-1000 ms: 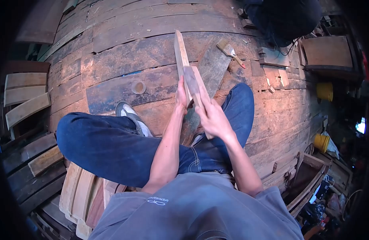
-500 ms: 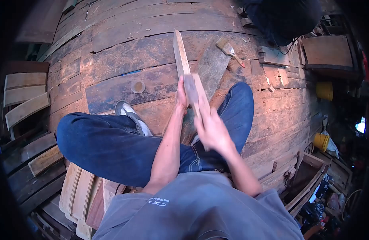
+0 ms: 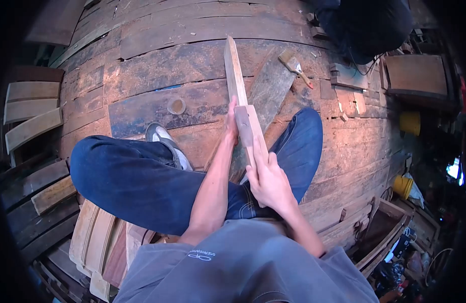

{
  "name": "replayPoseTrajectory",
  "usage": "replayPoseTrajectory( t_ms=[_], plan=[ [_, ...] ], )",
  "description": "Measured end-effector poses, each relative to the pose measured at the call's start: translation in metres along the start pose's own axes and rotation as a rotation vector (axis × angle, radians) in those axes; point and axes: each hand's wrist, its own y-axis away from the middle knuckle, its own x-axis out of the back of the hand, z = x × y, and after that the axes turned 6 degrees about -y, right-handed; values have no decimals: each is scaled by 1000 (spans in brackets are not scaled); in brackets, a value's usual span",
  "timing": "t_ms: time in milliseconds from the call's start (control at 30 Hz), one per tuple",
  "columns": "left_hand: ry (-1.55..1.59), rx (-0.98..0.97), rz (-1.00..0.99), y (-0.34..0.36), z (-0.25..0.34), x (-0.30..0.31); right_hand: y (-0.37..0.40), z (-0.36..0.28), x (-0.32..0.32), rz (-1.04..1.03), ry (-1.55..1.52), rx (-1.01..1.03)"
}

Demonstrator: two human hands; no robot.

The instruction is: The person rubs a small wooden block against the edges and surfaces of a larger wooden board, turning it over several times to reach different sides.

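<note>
A long, narrow wooden board (image 3: 235, 70) points away from me, its far end raised above the floor. My left hand (image 3: 231, 126) is closed around its left side, with part of the fingers hidden behind the wood. On top of the board lies a flat wooden block (image 3: 249, 123) with a darkish upper face. My right hand (image 3: 269, 183) grips the near part of this block, thumb on the left and fingers along it. The board's near end is mostly covered by the block and my right hand.
A paintbrush (image 3: 295, 70) lies on a grey plank (image 3: 273, 88) ahead. A small round cup (image 3: 176, 105) stands on the dusty wooden floor. Curved wood pieces (image 3: 33, 101) are stacked at left, more (image 3: 99, 237) beside my leg. Another person's dark-clothed leg (image 3: 366, 30) is at far right.
My right hand and the wooden block have slid back along the board toward my body. My left hand stays on the board, which has shifted slightly to the right in view.
</note>
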Motion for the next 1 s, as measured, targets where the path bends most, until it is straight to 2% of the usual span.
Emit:
replayPoseTrajectory(
  t_ms=[67, 167, 267, 300, 400, 467, 500, 533, 600, 667, 700, 767, 833, 867, 933, 1000],
  plan=[
    [-8, 38, -3, -4, -7, 4, -6, 2, 7, 78, 9, 83],
    [86, -125, -13, 1, -2, -6, -71, 4, 15, 120, 3, 102],
    [-34, -52, -92, 15, 19, -8, -122, 11, 14, 156, 3, 94],
    [15, -42, -154, 9, 17, -2, -127, 13, 12, 161, 4, 94],
    [55, -155, -32, 16, 13, -7, -60, 11, -3, 200, -32, 185],
    [0, -145, -29, 9, 9, -3, -23, -5, 3, 46, -56, -31],
    [-22, -127, -23, 15, 11, -5, -25, -5, 6, 28, -48, -56],
    [-48, -107, -19, 20, 11, -7, -35, -1, 6, 61, -37, 1],
    [105, -125, -101, 31, 20, -15, -80, 10, 10, 138, -18, 117],
    [163, -135, -188, 32, 26, -17, -134, 10, 20, 133, -5, 91],
    [157, -108, -145, 31, 27, -15, -152, 11, 22, 117, 1, 84],
    [199, -83, -198, 29, 25, -11, -173, 12, 26, 93, 13, 67],
    [271, -102, -234, 34, 28, -15, -129, 6, 20, 109, 2, 65],
    [248, -147, -205, 29, 24, -13, -102, 1, 16, 117, 1, 70],
    [177, -108, -129, 25, 18, -8, -59, -2, 15, 64, -12, -3],
    [129, -169, -105, 33, 26, -17, -69, -4, 16, 112, -8, 35]
  ],
)
